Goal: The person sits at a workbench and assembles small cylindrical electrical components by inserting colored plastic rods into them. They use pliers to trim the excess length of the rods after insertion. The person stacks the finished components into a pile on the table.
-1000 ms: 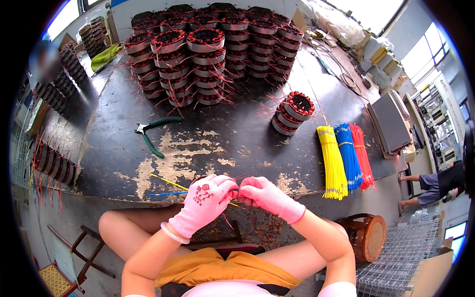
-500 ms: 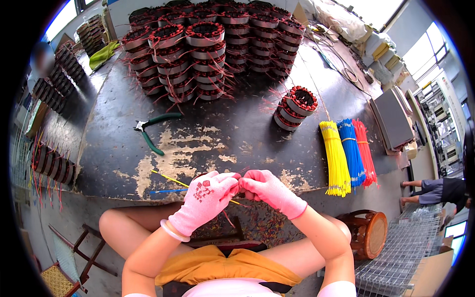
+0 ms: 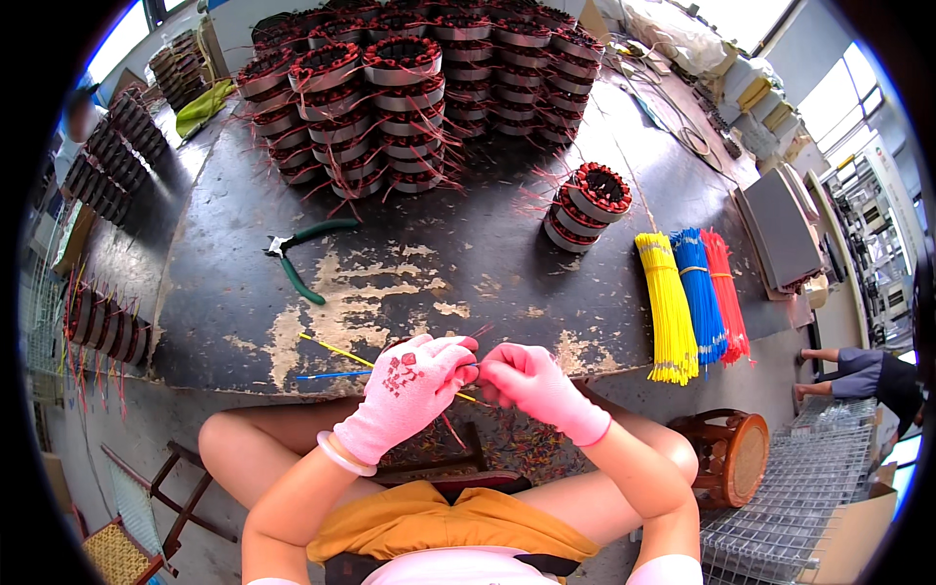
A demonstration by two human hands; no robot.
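Pliers [image 3: 290,265] with green handles are left lying spread on a worn table [image 3: 468,229]. Nearer to the person than the pliers, and to their right, a thin dark strand [image 3: 470,365] is held up between two pink gloves. It is pinched narrowly by the fingertips of the left hand [image 3: 414,392], and its other end is met by the right hand [image 3: 538,390], whose thumb and fingers are likewise drawn tightly together on it. The hands are held close to each other, presumably because so fine a strand is best steadied over a short length.

A blue wire [image 3: 331,375] and a yellow wire [image 3: 331,345] are seen running beneath the left hand, their outer ends lying on the near side of the pliers; whether they are gripped too cannot be told, as they are covered by the glove.

Well to the right of the pliers, a yellow bundle [image 3: 668,307], a blue bundle [image 3: 700,292] and a red bundle [image 3: 723,295] are laid side by side, sorted by colour, seemingly for easy picking. Between the pliers and these bundles, farther back, a short stack [image 3: 585,213] of wound rings is stood. Behind the pliers, tall stacks [image 3: 405,122] are crowded together, probably to save room.
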